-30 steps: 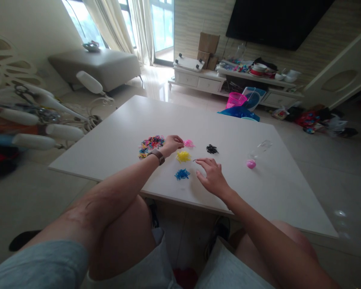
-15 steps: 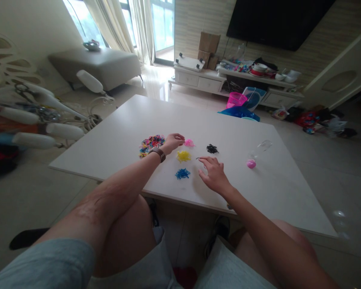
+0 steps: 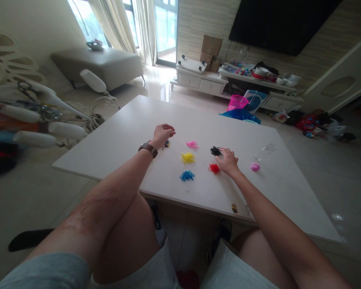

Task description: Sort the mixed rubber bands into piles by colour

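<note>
My left hand [image 3: 163, 135] hovers over the mixed pile of coloured rubber bands [image 3: 167, 143], most of it hidden by the hand and wrist. Its fingers are curled together; whatever they hold is too small to make out. At the right edge of the black rubber bands [image 3: 215, 151] is my right hand [image 3: 228, 161], thumb and forefinger apart, with no band visible between them. Just below lie red rubber bands [image 3: 213, 168]. Pink rubber bands [image 3: 192, 144], yellow rubber bands [image 3: 187, 157] and blue rubber bands [image 3: 187, 176] form a column between the hands.
On the white table [image 3: 228, 132], a pink round object [image 3: 255, 166] and a clear plastic container [image 3: 269, 149] lie to the right. A small yellow figure [image 3: 234, 208] is near the front edge. Beyond the table stands a pink basket [image 3: 237, 102].
My left hand has moved left from beside the pink bands to the mixed pile. My right hand, with a dark band at its fingertips before, has moved right to the black pile, uncovering the red bands.
</note>
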Motion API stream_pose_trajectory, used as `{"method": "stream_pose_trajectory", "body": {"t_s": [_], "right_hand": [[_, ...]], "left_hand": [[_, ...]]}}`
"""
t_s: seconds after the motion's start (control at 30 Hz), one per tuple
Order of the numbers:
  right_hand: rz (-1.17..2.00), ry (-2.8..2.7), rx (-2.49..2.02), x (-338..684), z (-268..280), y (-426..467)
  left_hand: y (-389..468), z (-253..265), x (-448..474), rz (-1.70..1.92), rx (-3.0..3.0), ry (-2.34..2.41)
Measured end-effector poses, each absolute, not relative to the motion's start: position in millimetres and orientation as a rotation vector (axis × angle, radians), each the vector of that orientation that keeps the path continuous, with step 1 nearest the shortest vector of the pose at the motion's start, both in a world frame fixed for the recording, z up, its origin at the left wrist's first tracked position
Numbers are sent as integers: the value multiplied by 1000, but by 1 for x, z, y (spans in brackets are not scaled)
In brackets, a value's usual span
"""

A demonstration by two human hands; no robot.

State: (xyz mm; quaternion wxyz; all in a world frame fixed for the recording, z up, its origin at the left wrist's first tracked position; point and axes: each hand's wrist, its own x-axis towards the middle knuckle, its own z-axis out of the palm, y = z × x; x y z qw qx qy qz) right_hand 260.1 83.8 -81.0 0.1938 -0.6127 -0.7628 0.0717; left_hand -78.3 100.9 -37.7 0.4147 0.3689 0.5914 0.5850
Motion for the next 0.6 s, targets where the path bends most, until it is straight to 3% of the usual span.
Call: {"method": "stream_pose_trajectory", "body": {"t_s": [0.4, 0.6], "right_hand": [[245, -2105, -1701, 261, -70, 93], [223, -2131, -1667, 255, -58, 85]], "left_hand": [[84, -36, -127, 1481, 941, 1649], [74, -44, -145, 1261, 1120, 1812]]}}
